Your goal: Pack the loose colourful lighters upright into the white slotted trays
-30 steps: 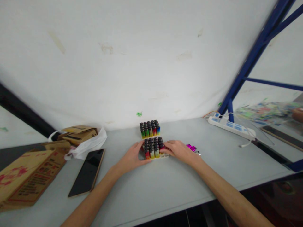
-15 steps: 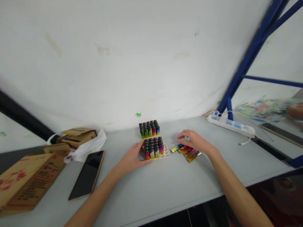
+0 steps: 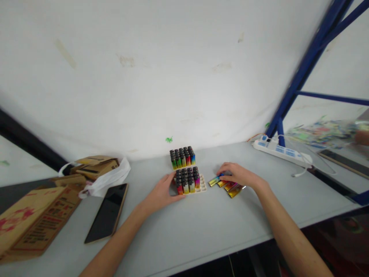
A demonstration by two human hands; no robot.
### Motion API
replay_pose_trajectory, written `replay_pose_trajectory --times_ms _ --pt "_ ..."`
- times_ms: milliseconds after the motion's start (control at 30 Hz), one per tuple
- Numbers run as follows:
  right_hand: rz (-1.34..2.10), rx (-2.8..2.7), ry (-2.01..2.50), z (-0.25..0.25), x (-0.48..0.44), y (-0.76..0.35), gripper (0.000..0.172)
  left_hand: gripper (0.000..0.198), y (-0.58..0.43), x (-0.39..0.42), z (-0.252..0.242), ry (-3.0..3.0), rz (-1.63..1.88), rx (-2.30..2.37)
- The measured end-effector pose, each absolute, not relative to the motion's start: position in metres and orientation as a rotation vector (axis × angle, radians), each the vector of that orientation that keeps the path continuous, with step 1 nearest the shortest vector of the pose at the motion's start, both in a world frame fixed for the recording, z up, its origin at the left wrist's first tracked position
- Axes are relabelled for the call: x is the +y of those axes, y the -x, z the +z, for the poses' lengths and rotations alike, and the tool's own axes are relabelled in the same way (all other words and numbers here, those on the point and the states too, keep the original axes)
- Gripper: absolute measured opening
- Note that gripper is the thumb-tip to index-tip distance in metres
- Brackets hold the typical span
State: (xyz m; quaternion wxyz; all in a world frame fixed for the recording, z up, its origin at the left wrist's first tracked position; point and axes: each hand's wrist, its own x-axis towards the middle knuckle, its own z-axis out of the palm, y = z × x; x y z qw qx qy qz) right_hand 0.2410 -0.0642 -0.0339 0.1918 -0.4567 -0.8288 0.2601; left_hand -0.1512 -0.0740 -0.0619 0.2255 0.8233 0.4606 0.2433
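Note:
My left hand (image 3: pixel 161 194) is curled around the left side of a white tray (image 3: pixel 203 189), its thumb along the front edge. Upright lighters (image 3: pixel 186 181) with black tops and bright metallic bodies fill most of this tray; holes show bare at its right end. To the right, several shiny lighters (image 3: pixel 230 186) lie fanned out flat on the table. My right hand (image 3: pixel 235 174) is over them, its fingertips closed at the upper end of a blue-and-yellow lighter (image 3: pixel 213 181), the leftmost one. That lighter's far end is hidden under the fingers.
Behind the tray stands a second block of upright lighters (image 3: pixel 182 157), near the wall. At left are a phone (image 3: pixel 107 213), a white plastic bag (image 3: pixel 111 179) and a cardboard box (image 3: pixel 37 221). A power strip (image 3: pixel 284 151) with cables lies at right, beside a blue frame (image 3: pixel 296 80).
My right fingers have come down and closed at the blue-and-yellow lighter's upper end. My left hand stays at the tray.

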Motion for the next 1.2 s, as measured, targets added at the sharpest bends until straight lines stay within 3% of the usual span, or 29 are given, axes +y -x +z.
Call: replay_pose_trajectory --times_ms 433,567,1000,1200 --pt "0.662 -2.232 1.444 -0.045 -0.06 -0.247 0.015 0.087 0.15 -0.075 -0.06 -2.289 0.681 1.248" --pt "0.521 -2.129 1.313 -0.044 -0.059 -0.241 0.012 0.087 0.15 -0.075 -0.058 -2.288 0.669 1.252" --pt "1.173 -1.393 0.973 -0.034 -0.069 -0.207 0.056 0.088 0.152 -0.073 -0.064 -2.264 0.7 1.269" --pt "1.081 -1.5 1.057 -0.031 -0.071 -0.196 0.051 0.089 0.152 -0.072 -0.064 -2.268 0.678 1.274"
